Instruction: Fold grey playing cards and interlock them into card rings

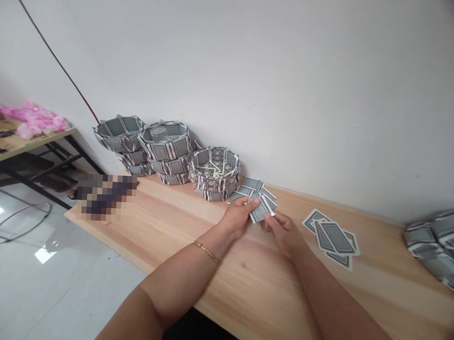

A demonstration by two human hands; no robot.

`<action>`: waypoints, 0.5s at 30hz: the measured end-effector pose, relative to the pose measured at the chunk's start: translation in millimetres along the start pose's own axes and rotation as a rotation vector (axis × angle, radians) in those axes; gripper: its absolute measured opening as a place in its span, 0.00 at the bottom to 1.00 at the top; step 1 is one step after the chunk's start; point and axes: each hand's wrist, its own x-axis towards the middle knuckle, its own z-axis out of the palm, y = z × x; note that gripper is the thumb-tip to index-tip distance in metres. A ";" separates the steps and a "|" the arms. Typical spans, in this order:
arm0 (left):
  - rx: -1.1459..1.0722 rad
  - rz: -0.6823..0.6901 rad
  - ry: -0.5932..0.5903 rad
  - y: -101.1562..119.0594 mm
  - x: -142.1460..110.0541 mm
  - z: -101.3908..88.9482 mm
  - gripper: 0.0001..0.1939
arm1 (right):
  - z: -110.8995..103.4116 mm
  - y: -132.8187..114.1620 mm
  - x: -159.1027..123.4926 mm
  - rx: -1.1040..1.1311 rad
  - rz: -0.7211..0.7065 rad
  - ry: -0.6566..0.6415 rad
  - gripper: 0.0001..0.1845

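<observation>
Left hand and right hand are held close together, and by the fingertips of both a patterned card is pinched above the wooden surface. At its left, tall stacks of baskets are seen, and just beside these, one lower round basket with pale pieces inside. Smaller are the loose cards: one group is spread near this basket, another is laid farther right. Smallest is the held card, where a white edge is shown. By this, folding is judged to be the step in hand. For the next move, an even press along this edge seems to be required.
</observation>
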 end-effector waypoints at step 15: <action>-0.069 -0.109 -0.107 -6.0 2.1 -1.9 0.19 | -2.2 8.3 2.3 0.107 0.031 0.070 0.20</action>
